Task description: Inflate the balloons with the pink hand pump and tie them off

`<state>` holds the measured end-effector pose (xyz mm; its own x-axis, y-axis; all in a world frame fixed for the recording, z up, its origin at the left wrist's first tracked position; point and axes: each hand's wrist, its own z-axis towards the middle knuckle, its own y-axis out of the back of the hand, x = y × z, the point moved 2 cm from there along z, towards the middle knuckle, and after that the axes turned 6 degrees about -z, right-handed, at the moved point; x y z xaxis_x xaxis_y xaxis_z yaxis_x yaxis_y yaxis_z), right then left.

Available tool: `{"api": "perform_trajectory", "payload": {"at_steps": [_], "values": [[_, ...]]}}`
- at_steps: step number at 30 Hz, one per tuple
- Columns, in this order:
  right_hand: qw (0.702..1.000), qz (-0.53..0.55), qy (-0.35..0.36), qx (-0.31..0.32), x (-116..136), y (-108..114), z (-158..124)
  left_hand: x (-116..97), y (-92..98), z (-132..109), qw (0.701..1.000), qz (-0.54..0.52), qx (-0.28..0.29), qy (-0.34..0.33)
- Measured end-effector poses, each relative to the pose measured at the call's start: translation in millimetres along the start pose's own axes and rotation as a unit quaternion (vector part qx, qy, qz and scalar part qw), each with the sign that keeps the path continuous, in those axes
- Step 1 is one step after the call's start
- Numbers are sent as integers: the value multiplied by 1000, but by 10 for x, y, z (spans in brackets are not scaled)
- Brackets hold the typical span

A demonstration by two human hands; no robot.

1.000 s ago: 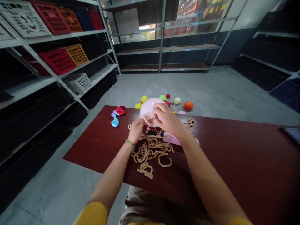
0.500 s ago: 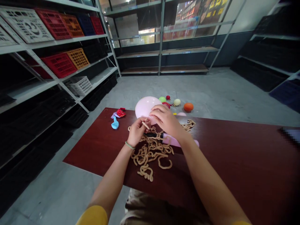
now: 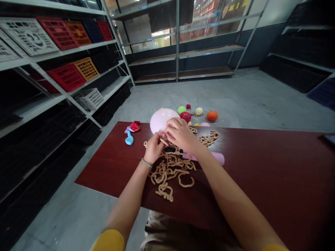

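Your left hand (image 3: 154,147) is at the near side of the pink balloon (image 3: 162,120), thumb and fingers pinched on a short beige strand (image 3: 164,142) that pokes out between them. Your right hand (image 3: 181,135) is at the right side of that balloon, its fingers bent and meeting those of your left; they hide what lies under them, so you cannot tell whether they grip anything. The balloon itself is blown up and sits just past your fingertips, above the far edge of the brown table (image 3: 261,174). A green band (image 3: 147,162) circles your left wrist, nearer to you than the balloon. Nearer than the balloon, too, a loose heap of beige strands (image 3: 167,170) lies on the table, with a pink tube (image 3: 217,158) reaching out to the right from a black part (image 3: 171,150) among them. Left of the balloon lie a limp blue balloon (image 3: 129,138) and a limp red one (image 3: 134,126). Beyond the balloon and to its right, the grey floor (image 3: 157,90) holds a green balloon (image 3: 181,109), a cream balloon (image 3: 199,111) and an orange balloon (image 3: 212,116). Far to the balloon's left, coloured crates (image 3: 68,76) line the shelves (image 3: 111,85)
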<state>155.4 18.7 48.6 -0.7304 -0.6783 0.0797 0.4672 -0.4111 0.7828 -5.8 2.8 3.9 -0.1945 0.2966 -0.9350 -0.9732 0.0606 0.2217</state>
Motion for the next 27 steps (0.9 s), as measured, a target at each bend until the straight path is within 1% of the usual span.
{"api": "perform_trajectory", "payload": {"at_steps": [2,4,7,10,14,16,19,22,27], "values": [[1000,2,-1,-8,18,-53,-3,19,19,5,999,30,-25,-19],[1000,6,1,-16,44,-96,-1,67,33,6,996,41,-69,-25],[1000,11,9,-20,106,-130,12,158,27,-3,991,25,-132,-23],[999,28,9,-22,165,-131,24,209,14,-16,986,15,-165,-33],[997,65,-1,-42,179,-105,29,229,41,-22,983,-20,-180,-40],[994,91,-2,-51,154,-83,33,229,63,-24,981,-20,-184,-54],[990,124,-15,-62,96,-45,41,233,74,-34,981,-22,-172,-83],[991,122,-16,-47,63,-21,51,238,72,-51,982,-19,-156,-104],[997,78,11,-17,52,-10,49,208,87,-64,982,9,-135,-129]]}}
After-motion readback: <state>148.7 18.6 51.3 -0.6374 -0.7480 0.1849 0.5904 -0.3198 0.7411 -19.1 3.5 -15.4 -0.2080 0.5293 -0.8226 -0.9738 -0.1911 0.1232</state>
